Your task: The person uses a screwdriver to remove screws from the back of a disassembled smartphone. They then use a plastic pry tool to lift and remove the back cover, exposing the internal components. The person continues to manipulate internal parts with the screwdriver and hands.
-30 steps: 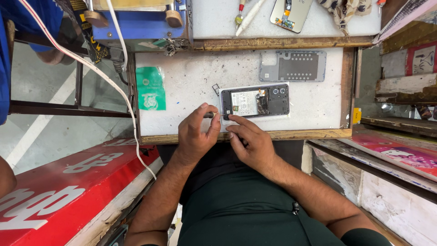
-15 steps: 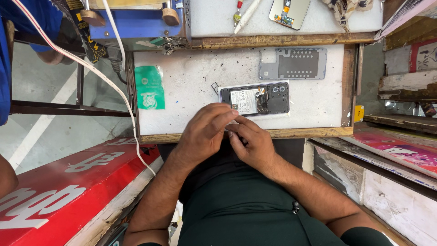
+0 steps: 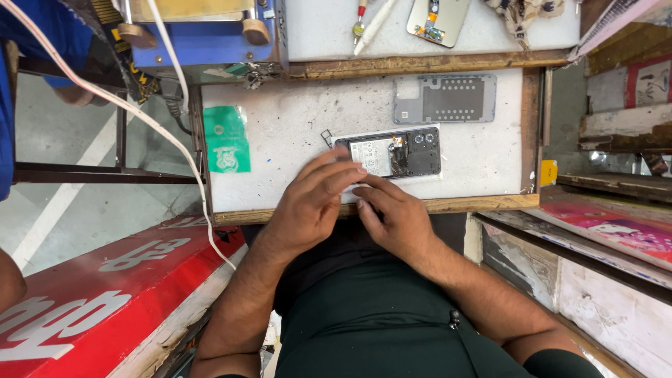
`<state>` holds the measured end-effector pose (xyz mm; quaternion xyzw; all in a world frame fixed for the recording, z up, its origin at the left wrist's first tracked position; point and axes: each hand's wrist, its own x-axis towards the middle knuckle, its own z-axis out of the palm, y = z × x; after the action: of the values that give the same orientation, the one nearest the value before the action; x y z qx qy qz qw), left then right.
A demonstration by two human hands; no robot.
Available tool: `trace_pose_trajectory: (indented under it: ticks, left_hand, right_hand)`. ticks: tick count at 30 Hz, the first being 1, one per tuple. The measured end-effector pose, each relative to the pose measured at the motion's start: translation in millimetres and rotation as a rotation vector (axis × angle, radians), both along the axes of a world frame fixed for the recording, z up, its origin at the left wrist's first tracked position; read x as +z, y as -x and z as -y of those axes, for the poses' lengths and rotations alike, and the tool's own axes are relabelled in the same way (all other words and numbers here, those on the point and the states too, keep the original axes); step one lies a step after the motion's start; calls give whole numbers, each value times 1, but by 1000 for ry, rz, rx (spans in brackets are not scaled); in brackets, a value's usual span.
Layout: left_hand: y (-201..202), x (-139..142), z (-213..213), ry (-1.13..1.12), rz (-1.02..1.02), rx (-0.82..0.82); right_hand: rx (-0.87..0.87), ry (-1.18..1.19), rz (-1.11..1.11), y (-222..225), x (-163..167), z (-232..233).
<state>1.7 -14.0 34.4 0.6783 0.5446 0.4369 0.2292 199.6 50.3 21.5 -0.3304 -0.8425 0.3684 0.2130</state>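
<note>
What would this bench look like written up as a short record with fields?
Setting: white worktop with a wooden edge
Left hand: fingers resting at the near end of the opened phone
Right hand: beside the left hand, fingertips at the phone's near edge
Phone: back off, insides showing
Behind phone: grey cover
Left of phone: green packet
Far shelf: circuit board, screwdriver
Across the left: white cable

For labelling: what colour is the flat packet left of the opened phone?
Green packet with pale markings, clearest in the head view.
</note>
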Motion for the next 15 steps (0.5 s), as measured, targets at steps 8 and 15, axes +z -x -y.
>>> trace_pose_trajectory:
  ticks: [8,15]
  left_hand:
    - [-3,4,-2,-66,-119,152]
    - [3,14,-6,-179,-301,158]
  right_hand:
    - [-36,76,-35,1,-10,-2]
    - [-56,165,-44,0,-10,-4]
